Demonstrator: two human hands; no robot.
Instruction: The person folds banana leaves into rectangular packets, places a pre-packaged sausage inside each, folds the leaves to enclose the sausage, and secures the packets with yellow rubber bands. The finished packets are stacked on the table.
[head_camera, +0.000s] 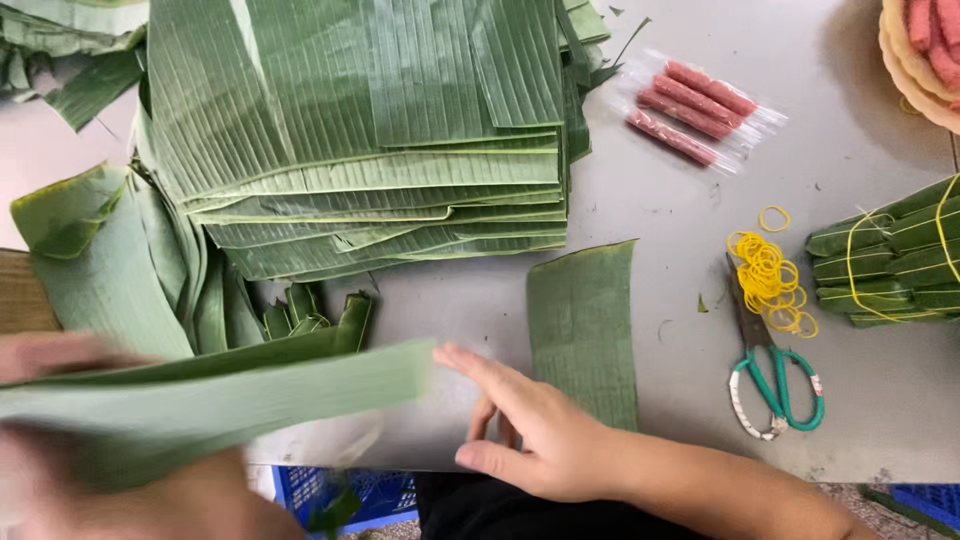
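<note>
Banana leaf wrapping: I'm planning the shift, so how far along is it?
Done: a few tied leaf bundles lie at the right. In hand: the left hand holds a blurred leaf strip; the right hand touches its end beside a flat leaf piece. Left: a tall leaf stack and wrapped sausages.

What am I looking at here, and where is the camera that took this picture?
The camera sits on a person's head and looks down at their own two bare hands; there is no machine. The left hand, blurred by motion, holds a long green banana-leaf strip. The right hand rests open on the grey table, its fingertips at the end of that strip. Beside it lies a flat rectangular leaf piece. Behind is a tall stack of cut banana leaves. To the right lie green-handled scissors, a heap of yellow rubber bands, clear-wrapped pink sausage sticks, and leaf-wrapped bundles tied with yellow bands.
</note>
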